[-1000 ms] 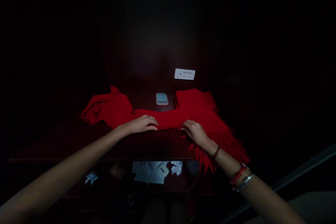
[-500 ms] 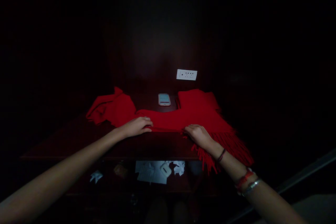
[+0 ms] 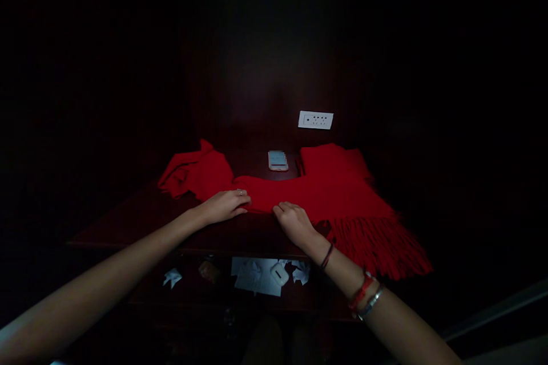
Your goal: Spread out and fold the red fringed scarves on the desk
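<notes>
A red scarf point(image 3: 299, 194) lies spread across a dark wooden table point(image 3: 141, 217) in the middle of the frame, running from a bunched heap at centre left, through a narrow band in the centre, to a wider folded mass at centre right whose fringe point(image 3: 381, 245) spills over the table's near edge toward the lower right. Both hands rest on the near edge of that narrow middle band. The left hand point(image 3: 225, 205) lies palm down, fingers together and stretched flat toward the right, its fingertips on the cloth just left of the frame's centre; a ring shows on one finger. The right hand point(image 3: 293, 222) sits just right of it, palm down with the fingers curled onto the scarf's hem; whether it is pinching the cloth or only pressing on it cannot be told in the dim light. The two hands are near each other but apart, with a short stretch of scarf between them. The right wrist carries several bracelets point(image 3: 363, 293). Behind the scarf, above the centre of the frame, a phone point(image 3: 278, 160) lies on the table, and a white wall socket point(image 3: 315, 120) sits on the dark panel above it. Below the table edge, at lower centre, white paper scraps point(image 3: 257, 276) lie on a lower shelf.
</notes>
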A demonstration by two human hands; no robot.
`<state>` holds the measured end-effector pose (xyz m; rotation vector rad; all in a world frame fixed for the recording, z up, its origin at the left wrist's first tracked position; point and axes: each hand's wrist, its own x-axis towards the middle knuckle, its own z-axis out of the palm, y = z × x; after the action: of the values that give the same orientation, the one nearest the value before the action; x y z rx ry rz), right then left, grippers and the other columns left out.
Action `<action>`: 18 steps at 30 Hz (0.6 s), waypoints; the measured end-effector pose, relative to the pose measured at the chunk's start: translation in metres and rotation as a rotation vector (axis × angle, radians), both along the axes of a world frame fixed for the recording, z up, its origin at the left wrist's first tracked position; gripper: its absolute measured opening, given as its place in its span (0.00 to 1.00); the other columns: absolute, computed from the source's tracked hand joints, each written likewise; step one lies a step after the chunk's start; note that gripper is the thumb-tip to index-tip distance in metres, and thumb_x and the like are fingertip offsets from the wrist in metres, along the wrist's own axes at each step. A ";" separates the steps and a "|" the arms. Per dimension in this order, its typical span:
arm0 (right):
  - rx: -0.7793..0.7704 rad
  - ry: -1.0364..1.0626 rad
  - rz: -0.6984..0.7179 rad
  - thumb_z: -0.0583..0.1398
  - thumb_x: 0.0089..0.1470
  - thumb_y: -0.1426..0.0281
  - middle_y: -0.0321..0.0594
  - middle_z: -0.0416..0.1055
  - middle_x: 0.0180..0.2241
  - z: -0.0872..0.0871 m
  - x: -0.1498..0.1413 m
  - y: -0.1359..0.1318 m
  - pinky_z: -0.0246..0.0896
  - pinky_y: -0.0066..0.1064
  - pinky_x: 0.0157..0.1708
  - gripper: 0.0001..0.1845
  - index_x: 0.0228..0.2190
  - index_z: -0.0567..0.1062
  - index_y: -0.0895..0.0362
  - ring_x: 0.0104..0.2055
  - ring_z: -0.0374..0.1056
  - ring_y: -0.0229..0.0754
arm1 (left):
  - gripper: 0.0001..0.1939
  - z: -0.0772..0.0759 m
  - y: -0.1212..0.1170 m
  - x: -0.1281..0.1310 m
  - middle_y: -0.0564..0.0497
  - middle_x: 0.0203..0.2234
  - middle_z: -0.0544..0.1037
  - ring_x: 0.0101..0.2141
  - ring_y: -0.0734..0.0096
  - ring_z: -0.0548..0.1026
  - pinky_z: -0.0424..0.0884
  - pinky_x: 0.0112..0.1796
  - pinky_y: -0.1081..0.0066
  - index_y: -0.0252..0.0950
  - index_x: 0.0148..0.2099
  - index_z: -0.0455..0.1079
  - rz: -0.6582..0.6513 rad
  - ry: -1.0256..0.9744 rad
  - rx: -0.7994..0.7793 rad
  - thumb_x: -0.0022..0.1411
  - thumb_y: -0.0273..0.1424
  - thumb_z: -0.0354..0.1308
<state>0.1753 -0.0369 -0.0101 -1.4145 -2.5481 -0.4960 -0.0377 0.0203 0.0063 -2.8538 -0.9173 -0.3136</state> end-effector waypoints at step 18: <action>-0.033 -0.040 0.047 0.50 0.52 0.76 0.44 0.67 0.34 -0.001 0.004 -0.001 0.53 0.32 0.39 0.10 0.33 0.70 0.59 0.37 0.61 0.40 | 0.11 0.018 0.000 -0.025 0.51 0.28 0.70 0.30 0.74 0.68 0.63 0.32 0.76 0.35 0.36 0.66 -0.105 0.109 -0.072 0.59 0.35 0.46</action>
<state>0.1797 -0.0383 -0.0111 -1.3651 -2.6260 -0.4822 -0.0625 0.0208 0.0241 -2.9568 -0.7765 -0.1360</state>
